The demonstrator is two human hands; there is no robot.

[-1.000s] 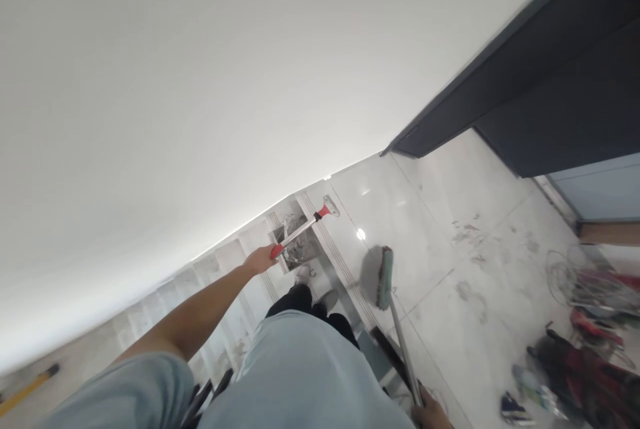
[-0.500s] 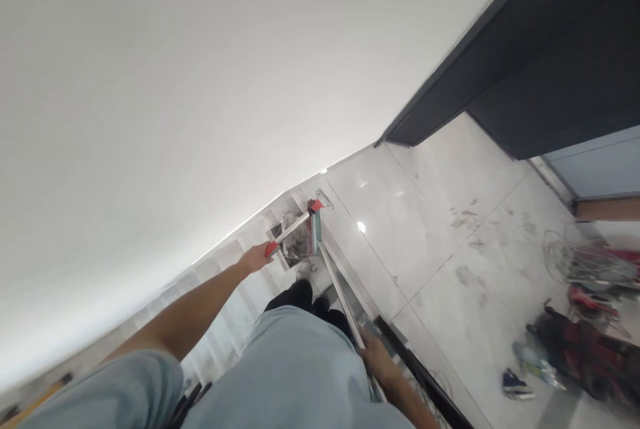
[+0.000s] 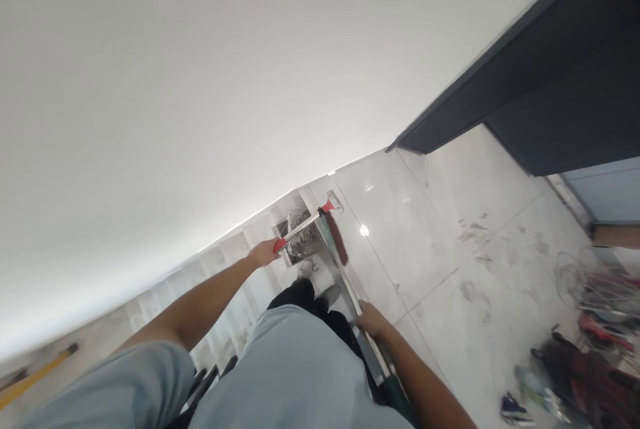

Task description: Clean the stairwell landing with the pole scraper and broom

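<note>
Red-gripped dustpan handle (image 3: 300,231) sits clenched in left hand (image 3: 263,254), likely keeping the dustpan (image 3: 300,239) flat on the step below to catch dirt. Right hand (image 3: 373,321) grasps the broom pole (image 3: 350,289), fingers wrapped round its middle; broom head (image 3: 334,237) lies just beside the dustpan mouth, well below both hands. Shoes (image 3: 315,282) stand behind it on the stairs (image 3: 225,282).
</note>
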